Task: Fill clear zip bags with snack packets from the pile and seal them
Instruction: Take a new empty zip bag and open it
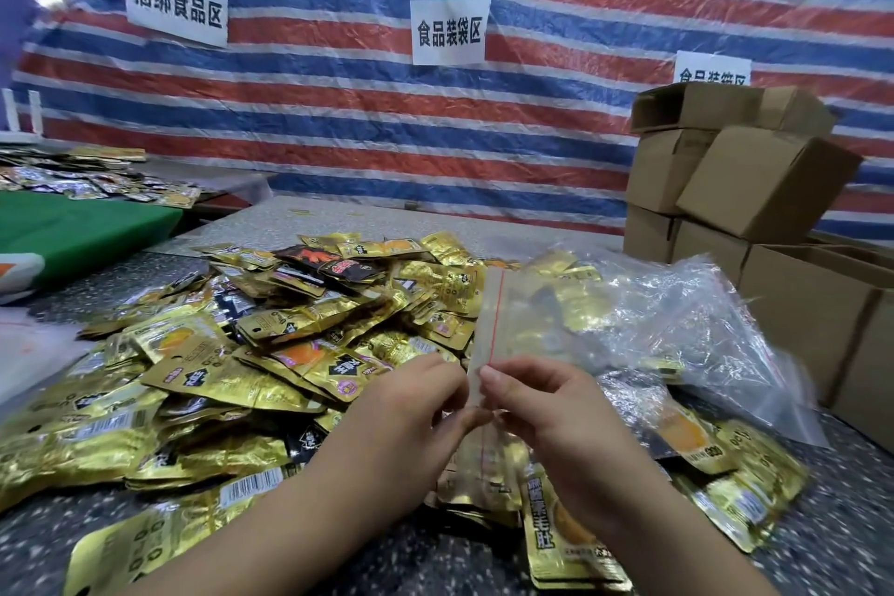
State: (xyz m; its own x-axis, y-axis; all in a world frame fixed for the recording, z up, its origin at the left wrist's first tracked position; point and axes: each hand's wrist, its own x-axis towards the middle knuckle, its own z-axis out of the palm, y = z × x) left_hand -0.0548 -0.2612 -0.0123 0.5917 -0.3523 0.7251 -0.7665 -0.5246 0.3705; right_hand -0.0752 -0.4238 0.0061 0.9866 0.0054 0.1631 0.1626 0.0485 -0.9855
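Note:
A clear zip bag [488,319] with a red line along its zip strip stands on edge in front of me, with gold packets showing through it. My left hand [411,407] and my right hand [546,407] both pinch the zip strip at its near end, fingertips almost touching. A wide pile of gold snack packets [251,353] covers the speckled table [846,513] to the left and beneath my hands. A few black packets [334,264] lie on top of the pile at the back.
Clear bags [677,324] holding gold packets lie heaped to the right. Stacked cardboard boxes [754,189] stand at the back right. A green-topped table [72,227] with more packets is at the left. A striped tarp with paper signs [450,32] hangs behind.

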